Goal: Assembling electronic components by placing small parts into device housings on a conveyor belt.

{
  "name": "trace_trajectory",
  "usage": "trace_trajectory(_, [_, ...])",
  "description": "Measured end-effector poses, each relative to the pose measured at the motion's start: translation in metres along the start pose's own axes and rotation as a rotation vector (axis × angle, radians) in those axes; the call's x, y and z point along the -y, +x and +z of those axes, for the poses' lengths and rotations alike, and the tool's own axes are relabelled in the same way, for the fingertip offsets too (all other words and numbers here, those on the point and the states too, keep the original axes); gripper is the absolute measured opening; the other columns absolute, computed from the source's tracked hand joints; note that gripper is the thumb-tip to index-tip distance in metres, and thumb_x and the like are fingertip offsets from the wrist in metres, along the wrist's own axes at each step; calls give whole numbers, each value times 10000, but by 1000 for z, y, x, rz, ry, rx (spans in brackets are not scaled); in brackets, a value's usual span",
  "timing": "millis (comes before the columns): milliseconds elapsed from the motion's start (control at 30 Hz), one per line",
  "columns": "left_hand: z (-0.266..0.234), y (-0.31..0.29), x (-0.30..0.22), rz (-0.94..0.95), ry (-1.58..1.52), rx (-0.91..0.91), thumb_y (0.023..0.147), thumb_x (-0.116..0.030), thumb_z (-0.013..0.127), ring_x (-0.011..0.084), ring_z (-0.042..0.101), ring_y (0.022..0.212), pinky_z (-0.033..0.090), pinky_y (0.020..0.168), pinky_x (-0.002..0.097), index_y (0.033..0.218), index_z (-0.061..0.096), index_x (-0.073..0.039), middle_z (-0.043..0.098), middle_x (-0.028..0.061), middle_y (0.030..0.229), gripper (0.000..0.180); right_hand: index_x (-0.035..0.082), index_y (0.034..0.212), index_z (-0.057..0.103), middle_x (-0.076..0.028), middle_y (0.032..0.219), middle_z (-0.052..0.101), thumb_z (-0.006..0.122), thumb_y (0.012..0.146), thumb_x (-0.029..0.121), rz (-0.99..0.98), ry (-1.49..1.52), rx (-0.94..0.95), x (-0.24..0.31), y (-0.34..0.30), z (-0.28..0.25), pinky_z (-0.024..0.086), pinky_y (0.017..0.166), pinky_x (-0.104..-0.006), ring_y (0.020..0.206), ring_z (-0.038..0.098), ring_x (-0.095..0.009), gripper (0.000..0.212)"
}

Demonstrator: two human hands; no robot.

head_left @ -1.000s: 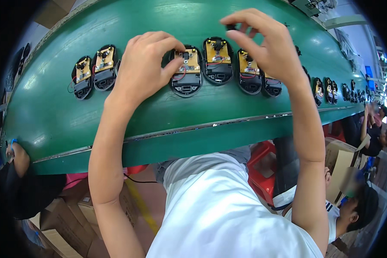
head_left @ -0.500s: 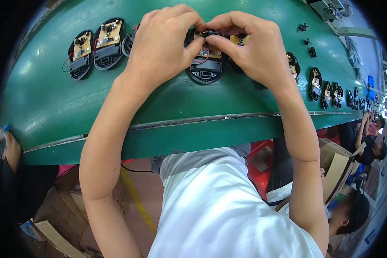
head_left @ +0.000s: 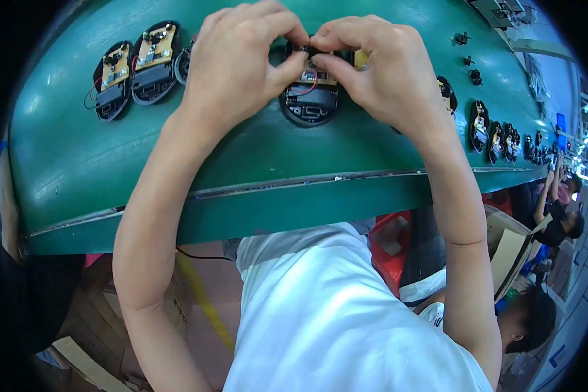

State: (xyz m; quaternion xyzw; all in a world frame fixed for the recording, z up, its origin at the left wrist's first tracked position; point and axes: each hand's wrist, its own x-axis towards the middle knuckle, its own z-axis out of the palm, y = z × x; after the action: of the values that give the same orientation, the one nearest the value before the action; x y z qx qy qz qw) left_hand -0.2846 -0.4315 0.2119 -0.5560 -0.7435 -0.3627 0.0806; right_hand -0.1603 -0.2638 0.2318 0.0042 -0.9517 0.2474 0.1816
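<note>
An open black computer-mouse base lies on the green table between my hands, its tan circuit board, red wire and dark battery compartment uncovered. My left hand comes over its far left side, thumb and index finger pinched at a small black part at the far end of the board. From the right, my right hand pinches at the same spot, its fingertips almost meeting the left ones. The fingers cover most of the black part. Behind my right hand, another yellowish board is partly hidden.
More open mouse bases lie to the left, one with a loose wire. Others form a row running away to the right, near small black parts. A metal-edged seam runs along the table front. Co-workers sit at right; a cardboard box stands there.
The view has shifted slightly, so the left-hand mouse bases appear farther left. Both hands stay pinched over the same mouse base with slight finger movement. A co-worker's arm at the left edge has moved.
</note>
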Motion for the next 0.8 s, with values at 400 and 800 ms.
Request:
trace_trajectory(400, [3,0,-5,-42,-54,75,825,-56,781,295,687,902,539,783,373,927,711,20,718,87,1019,145,31,1026,801,-52,952,769,849,817,107,119,149,-54,-8,-9,2,546,727,-260,815,693,-126,227])
trace_trajectory(800, [5,7,-9,-219,-165,167,843,-70,791,214,690,823,540,765,330,948,739,29,703,78,978,154,-34,930,783,-104,812,764,802,824,74,184,434,120,-14,10,-26,539,659,-288,698,672,-118,152])
